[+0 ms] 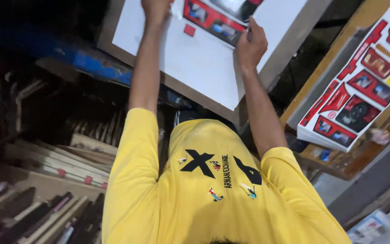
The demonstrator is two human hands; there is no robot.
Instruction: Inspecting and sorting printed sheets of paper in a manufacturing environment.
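Both arms reach out over a white board (204, 63) that lies tilted across the top of the view, its grey rim running from the upper left down to a corner just below the right forearm. The left hand (155, 10) sits at the top edge of the view, fingers curled and closed on the corner of a red printed sheet (213, 20); part of the hand is cut off by the frame, so the exact pinch cannot be told. The right hand (250, 43) rests on the lower right end of that same sheet, fingers folded down against it, thumb side pressing the sheet to the board. The sheet lies across the far part of the board, between the two hands. A small red square (189, 30) sits alone on the bare white surface just beside the sheet's lower edge.

Most of the board nearer the body is bare white, giving open room below the sheet. To the right, well apart from the hands, a stack of red printed sheets (357, 86) lies on a wooden counter (366, 18), its lower corner overhanging the counter's edge. A dark gap separates board and counter. On the left, below the board's rim, stand crowded shelves of flat frames (46, 158) in shadow.
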